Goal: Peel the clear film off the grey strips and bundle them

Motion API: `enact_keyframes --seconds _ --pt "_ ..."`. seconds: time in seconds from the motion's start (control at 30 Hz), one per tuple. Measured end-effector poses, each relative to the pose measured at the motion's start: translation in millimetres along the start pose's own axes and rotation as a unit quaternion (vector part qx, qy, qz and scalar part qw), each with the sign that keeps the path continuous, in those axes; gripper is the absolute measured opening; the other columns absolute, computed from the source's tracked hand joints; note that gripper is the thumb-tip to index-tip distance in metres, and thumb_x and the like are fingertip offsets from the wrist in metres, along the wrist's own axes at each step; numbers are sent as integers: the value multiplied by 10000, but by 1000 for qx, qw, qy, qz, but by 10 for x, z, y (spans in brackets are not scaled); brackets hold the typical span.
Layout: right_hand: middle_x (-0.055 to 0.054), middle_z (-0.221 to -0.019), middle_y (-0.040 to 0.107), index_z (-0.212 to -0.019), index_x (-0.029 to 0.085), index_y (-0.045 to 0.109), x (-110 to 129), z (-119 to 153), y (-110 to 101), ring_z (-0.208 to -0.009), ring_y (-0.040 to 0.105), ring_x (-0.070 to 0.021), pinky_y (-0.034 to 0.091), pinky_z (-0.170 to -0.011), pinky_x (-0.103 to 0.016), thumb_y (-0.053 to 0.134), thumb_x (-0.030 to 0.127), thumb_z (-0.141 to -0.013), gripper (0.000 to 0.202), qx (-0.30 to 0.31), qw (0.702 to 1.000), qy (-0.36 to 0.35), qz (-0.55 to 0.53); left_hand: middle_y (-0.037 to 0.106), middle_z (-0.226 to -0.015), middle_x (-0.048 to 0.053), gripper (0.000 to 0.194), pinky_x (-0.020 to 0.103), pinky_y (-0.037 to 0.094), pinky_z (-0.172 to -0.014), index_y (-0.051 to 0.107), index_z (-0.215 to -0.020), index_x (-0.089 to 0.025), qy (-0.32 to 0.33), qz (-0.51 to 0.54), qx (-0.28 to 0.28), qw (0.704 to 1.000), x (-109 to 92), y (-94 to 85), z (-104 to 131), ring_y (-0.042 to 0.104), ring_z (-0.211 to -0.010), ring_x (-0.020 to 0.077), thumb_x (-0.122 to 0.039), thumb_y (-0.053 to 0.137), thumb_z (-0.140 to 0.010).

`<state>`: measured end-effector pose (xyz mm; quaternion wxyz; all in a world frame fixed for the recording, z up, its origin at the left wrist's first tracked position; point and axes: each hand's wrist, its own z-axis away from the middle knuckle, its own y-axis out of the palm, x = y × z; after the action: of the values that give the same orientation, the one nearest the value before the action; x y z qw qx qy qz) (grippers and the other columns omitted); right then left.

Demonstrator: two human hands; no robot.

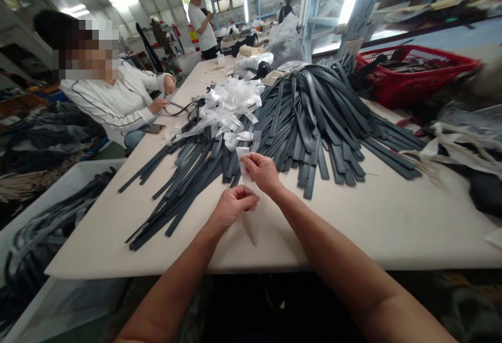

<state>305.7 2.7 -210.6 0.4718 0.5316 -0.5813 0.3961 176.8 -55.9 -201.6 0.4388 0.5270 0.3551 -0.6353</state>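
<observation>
Near the front of the table, a narrow white strip (250, 223) hangs down from my hands, its material too blurred to name. My left hand (234, 206) is closed, pinching it at mid-length. Just above, my right hand (262, 170) pinches the strip close to its upper end, which sticks up past the fingers. Beyond my hands lies a large heap of dark grey flat straps (321, 107), their ends fanned out toward me. Crumpled translucent white film strips (231, 105) are piled on the straps' left part.
The pale table (376, 217) runs away from me. A red basket (411, 79) stands at the right, near tangled off-white straps (451, 147). A white bin (74, 175) of dark straps sits below the left edge. A co-worker (113, 94) at the left holds a strap; a phone (155, 128) lies nearby.
</observation>
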Motion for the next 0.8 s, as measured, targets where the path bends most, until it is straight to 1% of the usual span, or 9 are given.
enact_keyframes --seconds 0.1,0.17,0.3,0.43,0.53,0.7,0.8 --pt "69 -514 479 -792 166 690 -43 -25 -1 -427 378 -74 300 -430 -204 586 430 -810 285 -2 1000 -8 -1 603 -600 -13 298 224 382 -575 669 -685 -143 -64 50 16 997 99 23 104 495 -544 94 -355 846 -573" --pt "74 -512 472 -791 165 691 -77 -42 -3 -430 379 -72 306 -441 -201 587 398 -824 257 -4 1000 -12 -1 612 -620 -7 313 219 379 -576 693 -721 -138 -100 60 33 993 187 32 200 500 -552 91 -352 855 -561" --pt "79 -504 466 -782 163 688 -99 -55 -8 -435 386 -71 316 -457 -196 588 332 -847 207 -6 1000 -15 -1 637 -661 16 327 219 365 -554 741 -811 -130 -120 31 59 991 289 26 378 500 -552 91 -372 833 -612" --pt "83 -499 466 -804 162 684 -56 -40 1 -413 364 -67 303 -441 -193 584 311 -865 189 2 1000 -4 -12 642 -664 15 329 215 351 -532 752 -862 -122 -144 6 81 986 246 2 493 482 -524 77 -358 814 -641" --pt "88 -489 446 -831 165 685 1 -14 11 -394 347 -66 281 -414 -192 577 312 -869 186 11 1000 -4 -27 609 -594 -6 313 215 335 -510 742 -823 -120 -158 -6 88 984 194 -9 525 468 -493 75 -349 813 -622" --pt "83 -489 455 -795 175 661 112 62 12 -383 366 -67 305 -401 -187 564 392 -875 251 23 999 -36 -28 594 -521 0 294 227 331 -499 741 -821 -102 -173 -75 136 973 186 -1 493 479 -466 94 -361 750 -684" --pt "73 -498 484 -784 174 644 117 84 28 -374 382 -70 311 -379 -185 532 419 -888 289 31 998 -50 -7 607 -520 23 300 242 350 -512 731 -725 -98 -171 -97 164 967 206 8 452 496 -469 108 -397 735 -697"
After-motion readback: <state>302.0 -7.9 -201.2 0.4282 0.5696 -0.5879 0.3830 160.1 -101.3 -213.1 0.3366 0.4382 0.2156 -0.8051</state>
